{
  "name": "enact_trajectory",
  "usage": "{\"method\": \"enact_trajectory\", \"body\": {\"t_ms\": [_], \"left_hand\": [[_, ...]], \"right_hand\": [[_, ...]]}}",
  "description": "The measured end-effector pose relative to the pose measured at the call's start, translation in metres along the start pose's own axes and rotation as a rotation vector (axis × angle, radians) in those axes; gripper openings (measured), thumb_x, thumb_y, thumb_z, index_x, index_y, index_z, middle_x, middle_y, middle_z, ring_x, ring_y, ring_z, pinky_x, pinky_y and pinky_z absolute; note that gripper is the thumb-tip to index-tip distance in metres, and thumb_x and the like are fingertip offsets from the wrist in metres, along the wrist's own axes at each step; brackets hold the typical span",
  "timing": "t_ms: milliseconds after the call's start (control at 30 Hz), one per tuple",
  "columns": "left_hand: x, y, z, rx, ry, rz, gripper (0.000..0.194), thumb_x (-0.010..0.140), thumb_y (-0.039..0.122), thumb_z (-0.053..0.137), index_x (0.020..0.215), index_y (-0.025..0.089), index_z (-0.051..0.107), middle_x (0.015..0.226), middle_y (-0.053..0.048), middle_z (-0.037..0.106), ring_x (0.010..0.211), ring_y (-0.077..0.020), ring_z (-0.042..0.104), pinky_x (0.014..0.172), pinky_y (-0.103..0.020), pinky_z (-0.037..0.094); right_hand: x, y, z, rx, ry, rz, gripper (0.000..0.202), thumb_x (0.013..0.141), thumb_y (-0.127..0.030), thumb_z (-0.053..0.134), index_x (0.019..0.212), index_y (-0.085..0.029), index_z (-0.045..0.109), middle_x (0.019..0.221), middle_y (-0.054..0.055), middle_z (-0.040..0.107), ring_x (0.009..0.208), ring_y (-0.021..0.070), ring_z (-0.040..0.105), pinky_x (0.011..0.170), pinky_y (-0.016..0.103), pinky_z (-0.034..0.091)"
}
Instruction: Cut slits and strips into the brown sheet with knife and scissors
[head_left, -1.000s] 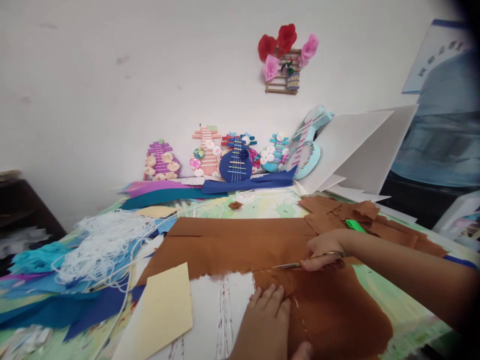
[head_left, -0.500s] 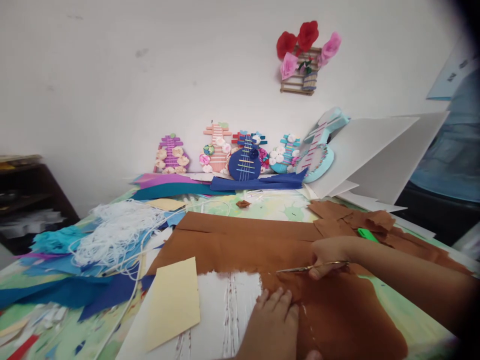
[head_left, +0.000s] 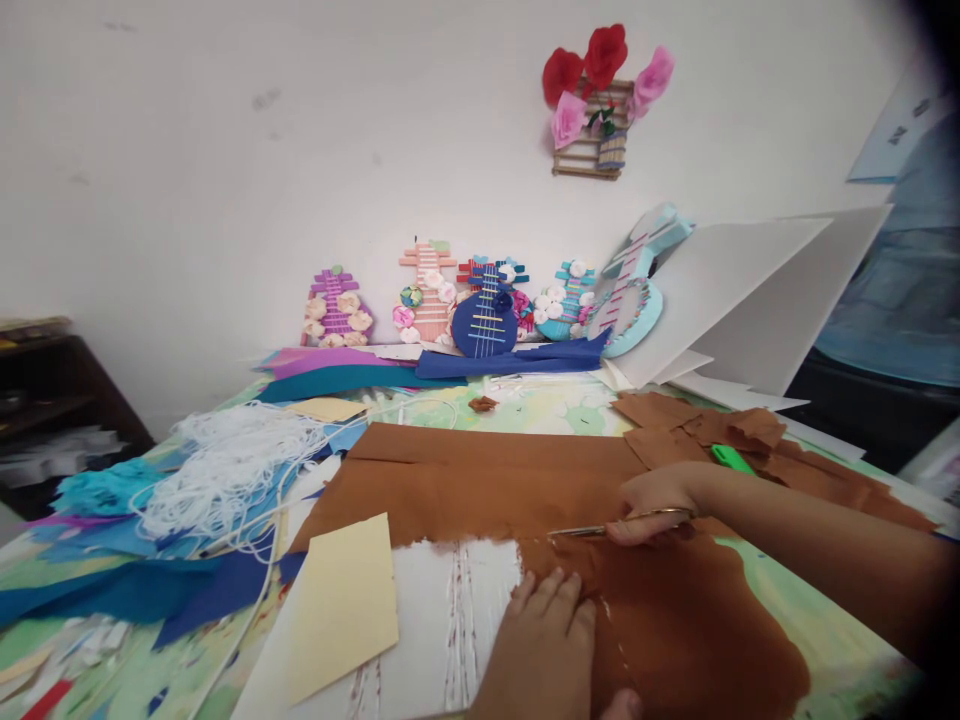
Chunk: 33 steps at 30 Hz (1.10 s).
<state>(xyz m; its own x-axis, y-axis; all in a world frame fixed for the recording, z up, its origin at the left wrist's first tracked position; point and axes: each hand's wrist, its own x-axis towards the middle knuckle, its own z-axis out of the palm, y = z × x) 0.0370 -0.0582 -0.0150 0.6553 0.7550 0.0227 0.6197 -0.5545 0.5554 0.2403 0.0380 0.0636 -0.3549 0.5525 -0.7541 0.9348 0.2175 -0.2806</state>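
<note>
My right hand (head_left: 651, 505) is closed round a pair of scissors (head_left: 581, 531), whose blades point left and lie low over a large brown sheet (head_left: 465, 490); whether it is cloth or crepe paper I cannot tell. My left hand (head_left: 541, 640) rests flat with fingers stretched, pressing the brown sheet near its torn inner edge. A dashed pale line (head_left: 611, 620) runs down the sheet beside that hand. Left of the hand, a white board (head_left: 427, 600) with glue streaks shows from under the sheet. On the board lies a pale yellow card (head_left: 346, 605).
A heap of white cord (head_left: 225, 470) lies on blue sheets at left. Brown scraps (head_left: 697, 430) and a green utility knife (head_left: 731, 459) are at right. Decorated lute models (head_left: 486, 315) stand along the wall, beside leaning white boards (head_left: 750, 290).
The view has shifted slightly. My right hand and the scissors have moved a little away from me and left over the brown sheet. My left hand stays on the sheet.
</note>
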Motion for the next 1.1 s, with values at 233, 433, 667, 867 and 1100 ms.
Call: {"method": "enact_trajectory", "body": {"t_ms": [233,433,667,867,1100], "left_hand": [[-0.001,0.003,-0.002,-0.031,-0.013,-0.031,0.066,0.070,0.051,0.046,0.120,0.007,0.047,0.130,-0.016,0.036,0.121,-0.0301,0.028,0.102,-0.042,0.011],[-0.002,0.002,-0.001,-0.020,-0.002,-0.031,0.065,0.069,0.048,0.049,0.121,0.008,0.046,0.130,-0.016,0.036,0.120,-0.0309,0.028,0.101,-0.044,0.011],[-0.002,0.004,-0.001,0.018,0.008,-0.034,0.064,0.068,0.049,0.050,0.119,0.009,0.048,0.129,-0.015,0.039,0.120,-0.0311,0.029,0.101,-0.045,0.014],[-0.004,0.005,0.000,0.036,0.051,-0.024,0.061,0.069,0.048,0.050,0.119,0.012,0.048,0.129,-0.014,0.039,0.119,-0.0317,0.031,0.099,-0.047,0.017],[-0.003,0.001,0.001,0.035,0.069,-0.002,0.061,0.067,0.047,0.053,0.117,0.012,0.050,0.127,-0.014,0.042,0.117,-0.0311,0.034,0.099,-0.046,0.019]], "right_hand": [[0.005,-0.014,-0.001,-0.008,-0.008,-0.050,0.051,0.069,-0.064,0.038,0.053,-0.015,0.045,0.047,-0.003,0.042,0.036,0.0076,0.039,0.040,0.023,0.034],[0.011,-0.025,-0.004,-0.038,-0.031,-0.090,0.054,0.069,-0.067,0.035,0.055,-0.015,0.045,0.048,-0.002,0.043,0.038,0.0085,0.041,0.041,0.024,0.036],[0.018,-0.036,-0.003,-0.100,0.043,-0.084,0.055,0.067,-0.068,0.037,0.052,-0.015,0.045,0.044,-0.003,0.042,0.038,0.0087,0.040,0.042,0.024,0.035],[0.020,-0.032,0.000,-0.118,0.124,-0.042,0.049,0.062,-0.064,0.048,0.058,-0.015,0.056,0.038,-0.005,0.039,0.034,0.0087,0.039,0.038,0.022,0.033],[0.017,-0.034,0.002,-0.158,0.158,-0.048,0.051,0.063,-0.063,0.047,0.066,-0.015,0.063,0.040,-0.004,0.041,0.037,0.0096,0.040,0.038,0.022,0.032]]}}
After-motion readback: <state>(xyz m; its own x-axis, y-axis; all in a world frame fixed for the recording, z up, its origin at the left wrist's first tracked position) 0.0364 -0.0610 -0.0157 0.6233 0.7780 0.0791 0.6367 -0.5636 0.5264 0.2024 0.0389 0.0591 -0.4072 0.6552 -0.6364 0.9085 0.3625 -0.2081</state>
